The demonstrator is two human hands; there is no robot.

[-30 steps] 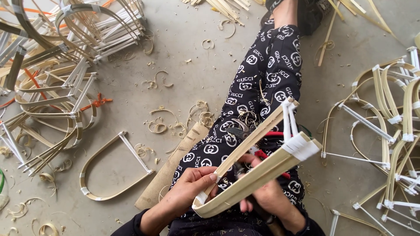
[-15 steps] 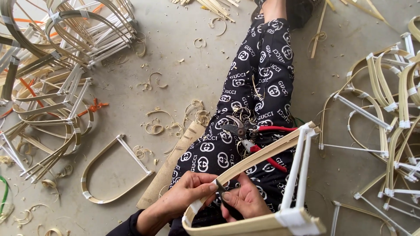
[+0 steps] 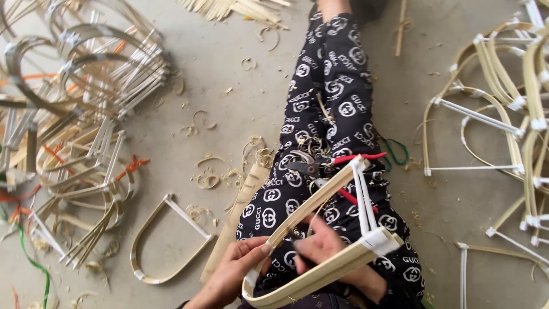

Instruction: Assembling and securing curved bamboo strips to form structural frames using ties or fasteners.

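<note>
I hold a U-shaped bent bamboo frame over my lap; white tape and two white rods close its open end at the right. My left hand grips the curved end of the frame at the lower left. My right hand sits inside the loop, fingers closed against the frame's upper strip. Red-handled pliers lie on my outstretched leg in black patterned trousers, just beyond the frame.
A finished bamboo frame lies on the concrete floor to the left, beside a flat bamboo slat. Piles of similar frames fill the left side, and others the right. Curled shavings litter the floor.
The frame has turned in my hands: its taped end swung from upper right down to the lower right, then rose slightly. My right hand moved from beneath the frame into its loop.
</note>
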